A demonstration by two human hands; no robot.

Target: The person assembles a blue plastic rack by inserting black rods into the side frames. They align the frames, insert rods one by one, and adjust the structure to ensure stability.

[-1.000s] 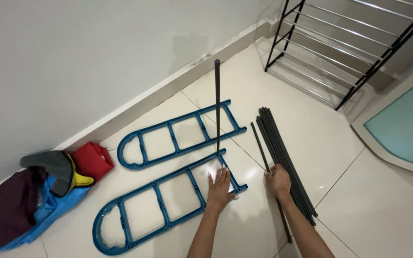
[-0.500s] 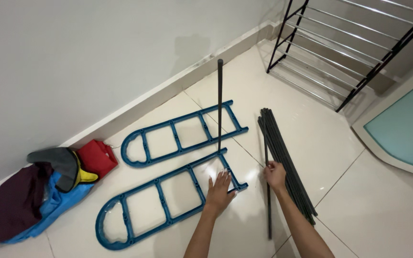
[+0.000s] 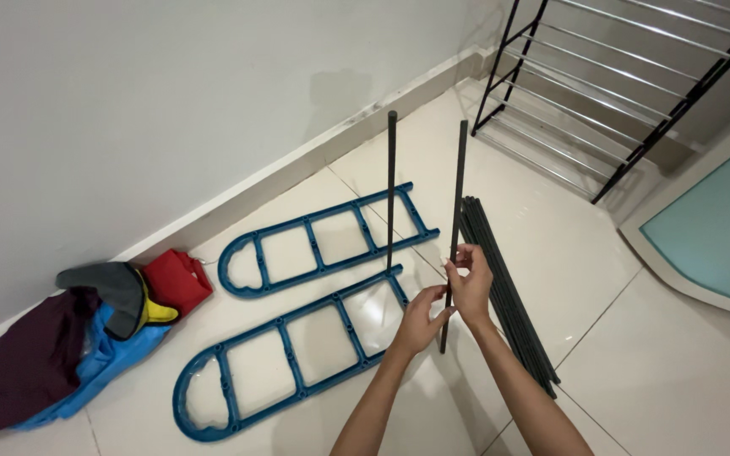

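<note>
Glossy white tiles make up the floor [image 3: 635, 338], which meets a pale wall [image 3: 128, 101] along a skirting line running from the lower left to the upper right. At the far right corner of the floor stands a black shelf rack [image 3: 618, 93] with silvery rails. By the wall at the left edge lies a heap of cloth [image 3: 69, 346] in maroon, blue, grey, yellow and red. Two blue plastic side frames lie flat on the tiles: the far frame [image 3: 323, 241] nearer the wall, the near frame [image 3: 289, 355] closer to the person. A dark rod [image 3: 391, 186] stands upright from the right end of the near frame. Right of the frames a bundle of dark rods [image 3: 509, 295] lies on the floor. The held rod [image 3: 458, 194] is upright, lifted above the tiles, between the standing rod and the bundle. The right hand [image 3: 471, 285] has its grip closed around this rod partway up. The left hand [image 3: 420, 319], just below, pinches the same rod with its fingertips.
</note>
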